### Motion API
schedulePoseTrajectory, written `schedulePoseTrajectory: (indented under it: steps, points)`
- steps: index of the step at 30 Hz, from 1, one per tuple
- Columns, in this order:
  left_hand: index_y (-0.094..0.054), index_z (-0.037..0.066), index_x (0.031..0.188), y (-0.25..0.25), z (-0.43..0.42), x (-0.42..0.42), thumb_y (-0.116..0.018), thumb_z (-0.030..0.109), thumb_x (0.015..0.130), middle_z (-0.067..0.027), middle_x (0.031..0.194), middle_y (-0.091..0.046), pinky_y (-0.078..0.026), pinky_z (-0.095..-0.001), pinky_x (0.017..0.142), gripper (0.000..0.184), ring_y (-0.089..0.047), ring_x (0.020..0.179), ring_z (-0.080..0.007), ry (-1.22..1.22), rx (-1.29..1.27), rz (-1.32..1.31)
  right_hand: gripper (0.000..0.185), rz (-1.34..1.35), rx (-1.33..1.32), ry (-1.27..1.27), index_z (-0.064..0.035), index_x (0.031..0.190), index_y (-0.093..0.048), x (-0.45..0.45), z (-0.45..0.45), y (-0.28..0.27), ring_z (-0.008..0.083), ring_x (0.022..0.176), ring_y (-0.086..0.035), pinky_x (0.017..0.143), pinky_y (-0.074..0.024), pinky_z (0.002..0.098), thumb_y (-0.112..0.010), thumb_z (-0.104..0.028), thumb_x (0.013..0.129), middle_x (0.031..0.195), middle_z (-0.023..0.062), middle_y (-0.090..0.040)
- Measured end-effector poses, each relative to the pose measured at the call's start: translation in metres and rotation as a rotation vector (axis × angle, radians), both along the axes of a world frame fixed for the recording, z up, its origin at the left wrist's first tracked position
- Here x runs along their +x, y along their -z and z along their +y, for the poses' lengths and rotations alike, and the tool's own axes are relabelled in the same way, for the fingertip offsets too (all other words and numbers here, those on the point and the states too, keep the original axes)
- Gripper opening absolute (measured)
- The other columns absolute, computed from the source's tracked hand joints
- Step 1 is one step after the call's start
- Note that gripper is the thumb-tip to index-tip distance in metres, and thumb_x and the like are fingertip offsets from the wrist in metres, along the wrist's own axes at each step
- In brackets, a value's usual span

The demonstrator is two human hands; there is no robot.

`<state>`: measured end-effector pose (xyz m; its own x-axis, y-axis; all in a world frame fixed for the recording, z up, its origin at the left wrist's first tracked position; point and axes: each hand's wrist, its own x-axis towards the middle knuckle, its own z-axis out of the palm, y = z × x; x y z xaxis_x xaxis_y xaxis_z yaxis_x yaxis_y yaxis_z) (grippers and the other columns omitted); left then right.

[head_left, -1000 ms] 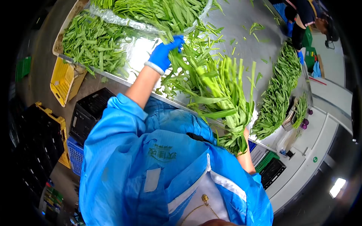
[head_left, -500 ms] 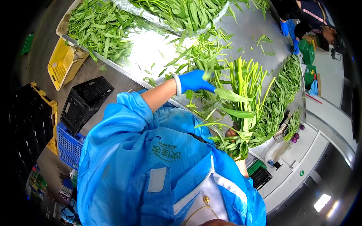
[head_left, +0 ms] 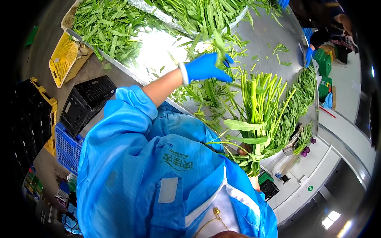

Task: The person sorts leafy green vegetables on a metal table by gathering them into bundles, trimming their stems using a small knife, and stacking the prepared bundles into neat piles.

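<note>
One bunch of leafy greens, its smooth, pale, tube-like stems gathered upright and its pointed leaves hanging limp, is grasped at the leafy end by the bare right hand, which is largely hidden by foliage; the bunch is held over the near edge of a smooth metal desk. To the left of the bunch, the left hand is raised in a blue glove with a white cuff; its fingers are partly spread, and one blurred leaf is seen across them, though whether it is pinched cannot be told. Beyond the bunch, one heap of stems and leaves is bordered by crinkled clear plastic; farther left of it, one heap of loose, slender leaves is piled. To the right of the bunch, one long, dense row of greens is laid, and three rounded purple things are seen. Near the row's far end, one gloved hand of another person is seen.
</note>
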<state>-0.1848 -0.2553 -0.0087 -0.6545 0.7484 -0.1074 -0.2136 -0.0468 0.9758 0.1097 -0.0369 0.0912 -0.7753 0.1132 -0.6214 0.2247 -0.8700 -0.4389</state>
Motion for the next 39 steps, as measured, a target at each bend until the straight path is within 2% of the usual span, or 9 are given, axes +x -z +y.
schedulePoseTrajectory:
  steps: [6, 8, 9, 10, 11, 18, 26, 33, 39]
  points:
    - [-0.064, 0.007, 0.096, -0.013, 0.039, 0.024, -0.053, 0.028, 0.087, -0.0221, 0.086, -0.063, -0.048, -0.0470, 0.070, 0.025, -0.061, 0.080, -0.0400, -0.063, -0.217, 0.383, 0.051, -0.035, 0.120, -0.054, -0.0046, 0.120, -0.051, -0.001, 0.008, -0.008, 0.0215, 0.091, -0.052, 0.072, -0.0429, 0.0337, -0.062, -0.027, 0.076, 0.106, 0.0093, -0.056]
    - [-0.066, 0.008, 0.088, 0.028, 0.035, 0.002, -0.052, 0.022, 0.086, -0.0141, 0.070, -0.061, -0.046, -0.0373, 0.060, 0.020, -0.059, 0.062, -0.0266, -0.392, 0.073, 0.020, 0.053, -0.048, 0.178, -0.077, -0.0045, 0.121, -0.051, -0.002, 0.011, -0.011, 0.0215, 0.093, -0.052, 0.073, -0.0430, 0.0339, -0.064, -0.027, 0.075, 0.107, 0.0092, -0.056]
    - [-0.062, 0.005, 0.080, 0.050, 0.021, -0.027, -0.055, 0.024, 0.090, -0.0027, 0.066, -0.056, -0.042, -0.0325, 0.060, 0.022, -0.053, 0.062, -0.0171, -0.443, -0.252, 0.623, 0.054, -0.056, 0.211, -0.091, -0.0044, 0.122, -0.051, -0.001, 0.013, -0.012, 0.0215, 0.093, -0.052, 0.074, -0.0431, 0.0341, -0.064, -0.027, 0.074, 0.108, 0.0091, -0.056]
    - [-0.062, 0.006, 0.080, 0.003, -0.001, -0.038, -0.051, 0.026, 0.094, 0.0017, 0.065, -0.052, -0.040, -0.0268, 0.058, 0.027, -0.048, 0.061, -0.0102, -0.445, -0.118, -0.322, 0.055, -0.067, 0.241, -0.106, -0.0044, 0.122, -0.051, -0.002, 0.016, -0.013, 0.0215, 0.094, -0.052, 0.075, -0.0431, 0.0342, -0.065, -0.026, 0.074, 0.108, 0.0090, -0.056]
    - [-0.063, 0.007, 0.081, -0.004, -0.010, -0.041, -0.051, 0.031, 0.094, 0.0003, 0.065, -0.053, -0.038, -0.0223, 0.057, 0.030, -0.048, 0.061, -0.0067, -0.473, -0.050, -0.256, 0.056, -0.073, 0.276, -0.122, -0.0043, 0.122, -0.050, -0.003, 0.019, -0.014, 0.0215, 0.095, -0.052, 0.076, -0.0432, 0.0343, -0.066, -0.026, 0.073, 0.109, 0.0090, -0.056]
    - [-0.071, 0.003, 0.094, -0.080, -0.009, -0.009, -0.071, 0.036, 0.080, -0.0096, 0.080, -0.068, -0.048, -0.0313, 0.071, 0.036, -0.062, 0.073, -0.0168, 0.459, -0.454, 0.239, 0.063, -0.118, 0.517, -0.306, -0.0040, 0.125, -0.049, -0.015, 0.026, -0.016, 0.0215, 0.100, -0.052, 0.082, -0.0436, 0.0351, -0.070, -0.024, 0.069, 0.114, 0.0085, -0.056]
    - [-0.069, 0.004, 0.092, -0.085, -0.030, -0.026, -0.056, 0.027, 0.090, -0.0028, 0.078, -0.062, -0.043, -0.0252, 0.073, 0.027, -0.057, 0.074, -0.0109, -0.495, 0.016, -0.148, 0.071, -0.102, 0.647, -0.383, -0.0036, 0.129, -0.047, -0.014, 0.027, -0.019, 0.0215, 0.107, -0.053, 0.088, -0.0440, 0.0361, -0.075, -0.021, 0.065, 0.119, 0.0080, -0.056]
    - [-0.064, 0.001, 0.082, -0.093, 0.009, 0.042, -0.070, 0.023, 0.082, -0.0045, 0.064, -0.061, -0.044, -0.0260, 0.059, 0.023, -0.056, 0.058, -0.0107, 0.078, -0.217, -0.278, 0.105, -0.159, 0.590, -0.415, -0.0017, 0.139, -0.036, -0.010, 0.022, -0.015, 0.0199, 0.123, -0.045, 0.107, -0.0309, 0.0360, -0.085, -0.009, 0.046, 0.135, 0.0067, -0.048]
    - [-0.061, -0.001, 0.087, -0.081, 0.015, 0.055, -0.065, 0.013, 0.084, -0.0063, 0.066, -0.062, -0.046, -0.0275, 0.057, 0.014, -0.059, 0.059, -0.0127, 0.106, -0.058, -0.384, 0.093, -0.112, 0.633, -0.553, 0.0002, 0.134, -0.041, -0.012, 0.023, -0.010, 0.0183, 0.117, -0.050, 0.103, -0.0373, 0.0346, -0.082, -0.006, 0.050, 0.126, 0.0067, -0.054]
